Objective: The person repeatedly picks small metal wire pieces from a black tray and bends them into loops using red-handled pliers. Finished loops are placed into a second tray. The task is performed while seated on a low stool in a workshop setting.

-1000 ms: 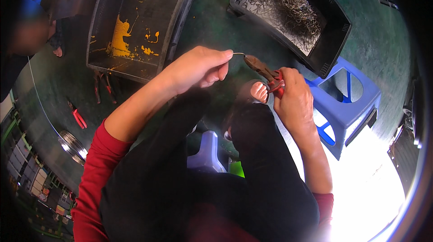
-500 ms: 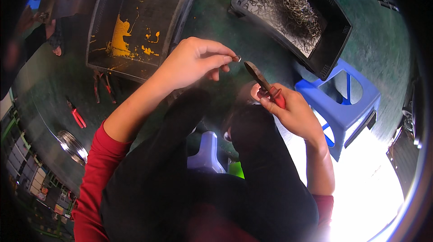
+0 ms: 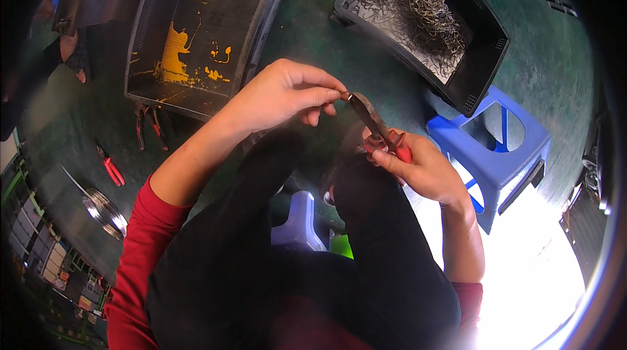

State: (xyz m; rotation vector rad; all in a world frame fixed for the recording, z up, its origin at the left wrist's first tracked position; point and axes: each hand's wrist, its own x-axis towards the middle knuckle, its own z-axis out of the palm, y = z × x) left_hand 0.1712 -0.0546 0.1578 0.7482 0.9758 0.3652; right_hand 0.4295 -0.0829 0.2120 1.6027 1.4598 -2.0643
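Observation:
Above my knees, my left hand (image 3: 274,96) pinches a small bent metal wire piece (image 3: 345,96) between thumb and fingertips; most of the piece is covered by the fingers. My right hand (image 3: 426,166) is wrapped round the red handles of a pair of pliers (image 3: 367,115). Their dark jaws point up and left, and the tips meet the wire piece right at the left fingertips. Whether the jaws have closed on the wire is too small to tell.
A black crate (image 3: 486,66) at the far right holds many bent wire hooks (image 3: 434,14). Another dark crate (image 3: 251,36), stained yellow, stands far left. Two pliers (image 3: 112,170) and a wire coil (image 3: 104,211) lie left. A blue stool (image 3: 522,118) stands right. Another person's hand (image 3: 69,46) shows far left.
The pliers' jaws have spread and come up to the wire piece, which stood apart from them before. My left hand has shifted slightly. The other person's hand at far left has moved.

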